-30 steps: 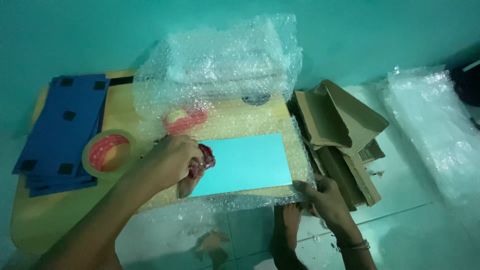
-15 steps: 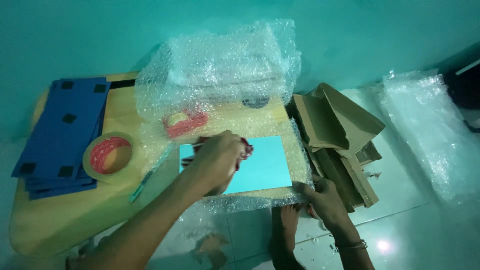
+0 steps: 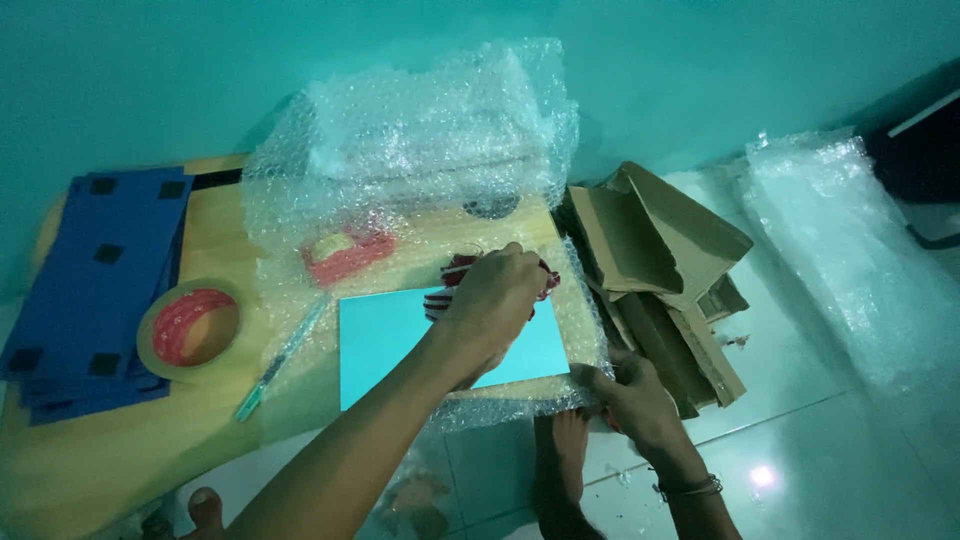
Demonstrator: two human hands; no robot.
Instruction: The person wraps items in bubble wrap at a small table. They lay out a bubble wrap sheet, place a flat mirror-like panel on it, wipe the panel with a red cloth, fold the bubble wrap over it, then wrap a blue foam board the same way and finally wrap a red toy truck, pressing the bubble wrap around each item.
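Left hand (image 3: 497, 293) curled over a red-handled tool (image 3: 452, 283) (scissors, by the look of the red loops, though mostly hidden under the fingers), gripping it above the far right part of a pale turquoise flat panel (image 3: 400, 335). Panel lying flat on a sheet of bubble wrap (image 3: 300, 390) spread over a low wooden table (image 3: 120, 450), roughly at the middle of the front edge. Right hand (image 3: 630, 395) closed in a pinch on the near right corner of that sheet, just beside the panel's corner, at the table's edge.

Behind the panel, a big crumpled heap of more bubble wrap (image 3: 430, 140), with a reddish tape roll (image 3: 345, 255) showing through its lower fringe. Left of the panel, a slim green-tipped pen or cutter (image 3: 280, 358) lying slantwise, then a wider roll of tape (image 3: 190, 328) with a red core, then a stack of dark blue sheets (image 3: 90, 280) with black squares. Right of the table, on the tiled floor, a pile of folded brown cardboard (image 3: 650, 270); farther right, a clear plastic heap (image 3: 850, 250). Bare feet (image 3: 560, 460) below the table edge.
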